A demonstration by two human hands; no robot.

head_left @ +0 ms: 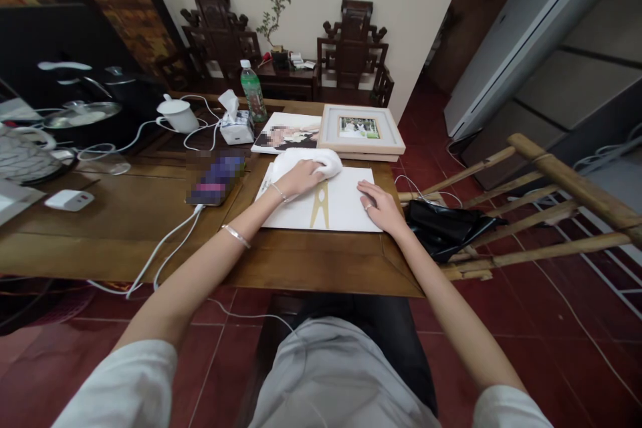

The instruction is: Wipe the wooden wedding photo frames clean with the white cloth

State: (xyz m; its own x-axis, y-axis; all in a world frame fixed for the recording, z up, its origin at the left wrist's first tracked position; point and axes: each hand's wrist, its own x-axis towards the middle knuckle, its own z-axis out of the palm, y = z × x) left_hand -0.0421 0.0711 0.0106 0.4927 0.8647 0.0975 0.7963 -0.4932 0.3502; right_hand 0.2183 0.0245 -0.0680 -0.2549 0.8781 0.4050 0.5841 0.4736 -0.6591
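Note:
A flat white panel [351, 204] lies on the table in front of me, with a gold A-shaped piece [319, 206] on its face, like the stand on the back of a picture frame. My left hand [301, 177] grips a folded white cloth [288, 159] and presses it on the panel's far left part. The cloth bunches up around the fingertips and covers the panel's upper left area. At the panel's right edge rests my right hand [378, 206], its fingers stretched out and holding nothing.
Behind the panel lie a framed photo [361, 130] and a photo print [288, 134]. A tissue box [237, 127], green bottle [253, 90], lidded white cup [178, 114] and phone [215, 179] with white cables stand leftward. A bamboo chair [552, 167] holding a black bag [446, 227] is at right.

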